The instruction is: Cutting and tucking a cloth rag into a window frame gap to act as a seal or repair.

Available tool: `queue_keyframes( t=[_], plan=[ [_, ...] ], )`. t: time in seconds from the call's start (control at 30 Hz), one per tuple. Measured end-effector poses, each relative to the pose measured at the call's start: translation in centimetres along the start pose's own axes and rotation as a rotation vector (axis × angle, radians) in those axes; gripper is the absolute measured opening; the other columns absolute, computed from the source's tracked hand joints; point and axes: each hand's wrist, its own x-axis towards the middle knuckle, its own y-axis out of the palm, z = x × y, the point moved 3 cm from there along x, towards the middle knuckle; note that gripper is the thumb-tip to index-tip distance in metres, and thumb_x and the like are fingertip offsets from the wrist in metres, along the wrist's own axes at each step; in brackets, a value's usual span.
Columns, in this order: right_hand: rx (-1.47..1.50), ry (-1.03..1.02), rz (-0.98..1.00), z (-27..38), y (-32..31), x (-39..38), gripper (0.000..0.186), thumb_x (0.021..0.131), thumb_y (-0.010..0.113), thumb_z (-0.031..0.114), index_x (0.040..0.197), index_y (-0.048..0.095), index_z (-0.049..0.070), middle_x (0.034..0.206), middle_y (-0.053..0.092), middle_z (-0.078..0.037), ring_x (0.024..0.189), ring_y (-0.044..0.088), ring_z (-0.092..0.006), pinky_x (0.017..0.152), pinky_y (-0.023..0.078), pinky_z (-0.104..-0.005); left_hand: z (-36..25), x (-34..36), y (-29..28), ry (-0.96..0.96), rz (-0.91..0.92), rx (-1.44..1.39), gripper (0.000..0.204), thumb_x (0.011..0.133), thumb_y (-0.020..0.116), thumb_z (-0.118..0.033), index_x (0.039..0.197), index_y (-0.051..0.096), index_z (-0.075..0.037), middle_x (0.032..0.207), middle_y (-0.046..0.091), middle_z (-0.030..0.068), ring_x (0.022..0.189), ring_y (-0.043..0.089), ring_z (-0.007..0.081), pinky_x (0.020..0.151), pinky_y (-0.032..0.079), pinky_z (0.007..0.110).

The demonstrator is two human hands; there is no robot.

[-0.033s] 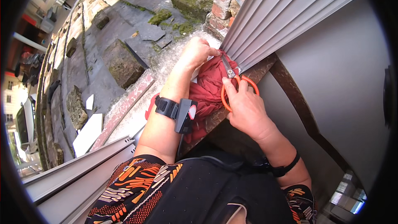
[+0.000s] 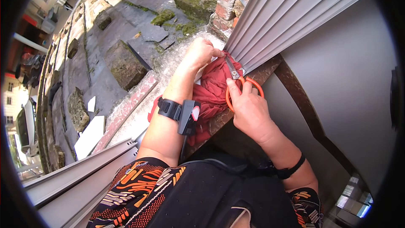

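My left hand (image 2: 200,55) pinches a bunched red cloth (image 2: 213,88) at its upper end, beside the tips of a pair of scissors. My right hand (image 2: 251,112) grips the scissors by their orange handles (image 2: 259,84), with the metal blades (image 2: 231,67) pointing up-left into the cloth. How far the blades are apart is hard to tell. The cloth lies on a brown speckled ledge (image 2: 270,65) at the foot of a grey ribbed metal panel (image 2: 291,12).
A brick pillar (image 2: 230,4) stands behind. To the left is a slate roof (image 2: 101,55) with mossy blocks (image 2: 126,63), white board pieces (image 2: 86,137) and a pale sill (image 2: 126,109). Metal rails (image 2: 76,173) run at lower left; a grey panel (image 2: 350,71) fills the right.
My right hand has shifted very slightly up and to the right on the scissors. My left hand and the cloth look the same.
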Motion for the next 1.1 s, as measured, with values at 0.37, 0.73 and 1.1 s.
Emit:
queue_keyframes(
  t=[0.37, 0.73, 1.1],
  plan=[
    [-0.177, 0.015, -0.338, 1.8, -0.4, 1.6, 0.045, 0.082, 0.066, 0.014, 0.124, 0.069, -0.001, 0.091, 0.065, -0.021, 0.074, 0.067, -0.0306, 0.062, 0.057, -0.0379, -0.4, 0.1, -0.2, -0.039, 0.077, -0.012, 0.025, 0.079, 0.083, -0.024, 0.08, 0.075, 0.0, 0.063, 0.065, 0.0081, 0.054, 0.061, 0.0163, 0.049, 0.047, 0.032],
    [-0.178, 0.138, -0.21, 2.8, -0.1, 1.1, 0.063, 0.082, 0.082, 0.033, 0.135, 0.064, 0.003, 0.097, 0.064, -0.02, 0.077, 0.071, -0.0327, 0.066, 0.058, -0.0408, -0.9, 0.2, 0.3, -0.06, 0.115, 0.012, 0.029, 0.078, 0.083, -0.028, 0.085, 0.075, -0.001, 0.069, 0.065, 0.0063, 0.062, 0.062, 0.0163, 0.056, 0.051, 0.033],
    [0.008, 0.16, -0.08, 1.7, -1.5, -1.0, 0.074, 0.08, 0.084, 0.042, 0.139, 0.062, 0.004, 0.106, 0.063, -0.021, 0.079, 0.072, -0.0316, 0.07, 0.059, -0.041, -0.6, -0.4, -0.2, -0.016, 0.156, 0.045, 0.037, 0.072, 0.089, -0.034, 0.085, 0.072, -0.004, 0.074, 0.065, 0.004, 0.069, 0.063, 0.0161, 0.058, 0.05, 0.033]
  ],
)
